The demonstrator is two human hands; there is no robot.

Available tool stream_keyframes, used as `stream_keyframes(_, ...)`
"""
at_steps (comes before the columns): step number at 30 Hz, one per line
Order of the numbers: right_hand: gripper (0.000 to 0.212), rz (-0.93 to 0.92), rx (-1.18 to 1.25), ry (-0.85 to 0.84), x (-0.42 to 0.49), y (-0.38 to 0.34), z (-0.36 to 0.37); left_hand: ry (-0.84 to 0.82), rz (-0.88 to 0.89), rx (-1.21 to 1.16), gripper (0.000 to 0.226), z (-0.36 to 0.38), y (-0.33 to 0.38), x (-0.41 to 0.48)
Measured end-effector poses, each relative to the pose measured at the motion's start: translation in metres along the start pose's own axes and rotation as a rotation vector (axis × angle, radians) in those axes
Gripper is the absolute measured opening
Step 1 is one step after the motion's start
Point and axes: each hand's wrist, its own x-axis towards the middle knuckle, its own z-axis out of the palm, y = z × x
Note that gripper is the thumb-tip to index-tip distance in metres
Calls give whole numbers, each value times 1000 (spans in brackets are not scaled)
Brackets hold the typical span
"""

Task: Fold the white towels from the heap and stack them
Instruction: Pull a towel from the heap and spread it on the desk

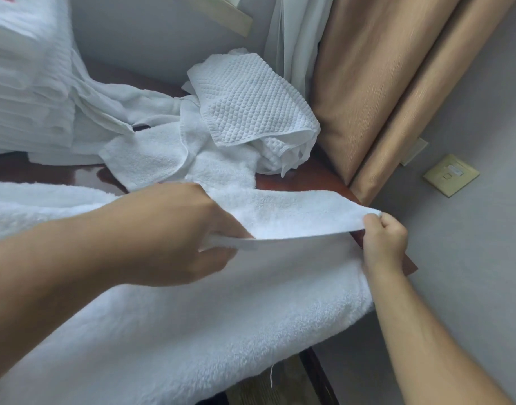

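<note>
My left hand (174, 232) grips the raised edge of the large white towel (192, 331). The thumb lies on top and the fingers curl beneath the cloth, so their tips are hidden. My right hand (382, 238) pinches the corner of the same edge between thumb and curled fingers, at the right rim of the desk (309, 178). Between both hands the edge is lifted as a taut strip. The rest of the towel lies spread over the near part of the desk and hangs over its front edge, covering most of the surface. The towel's left end is cut off by the frame. Behind it lies the heap (169, 153) of unfolded white towels, topped by a waffle-weave towel (245, 106); the number of pieces in the heap cannot be determined. The stack (22, 83) of folded towels stands at far left, cut off at top and left, and a red marking on its top is unreadable. A tan curtain (382, 83) hangs at right, blurred.
</note>
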Motion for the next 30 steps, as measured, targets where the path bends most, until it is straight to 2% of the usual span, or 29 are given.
stream_keyframes(3, 24, -43, 8, -11, -3, -1, -1, -107, 16, 41, 41, 3, 8, -2)
stream_keyframes(9, 31, -38, 5, -31, -3, 1, 1, -136, 9, 108, 45, 7, 11, -2)
stream_keyframes(13, 21, 8, -187, -81, -7, -6, 1, -216, -39, 124, 46, 16, 12, -4)
stream_keyframes(15, 12, 112, -308, -71, -9, -15, 1, -227, -52, 130, 47, 18, 11, -4)
stream_keyframes(16, 15, 120, -414, -39, -10, -20, 0, -235, -55, 131, 48, 18, 11, -4)
stream_keyframes(18, 21, -61, -546, 7, -14, -34, 2, -243, -59, 128, 48, 19, 11, -5)
stream_keyframes(19, 22, -183, -519, -36, -16, -43, 7, -241, -57, 125, 49, 20, 11, -5)
stream_keyframes(20, 25, -260, -465, -150, -20, -54, 15, -238, -53, 121, 49, 21, 11, -4)
stream_keyframes(22, 48, -237, -485, -503, -33, -70, 35, -226, -48, 109, 49, 19, 10, -4)
stream_keyframes(24, 77, -132, -659, -761, -48, -72, 51, -212, -40, 116, 51, 19, 8, -4)
stream_keyframes(26, 87, -98, -788, -805, -56, -68, 59, -202, -16, 142, 53, 21, 5, -3)
stream_keyframes(30, 88, -85, -827, -777, -49, -65, 64, -148, 42, 268, 49, 25, 2, 0)
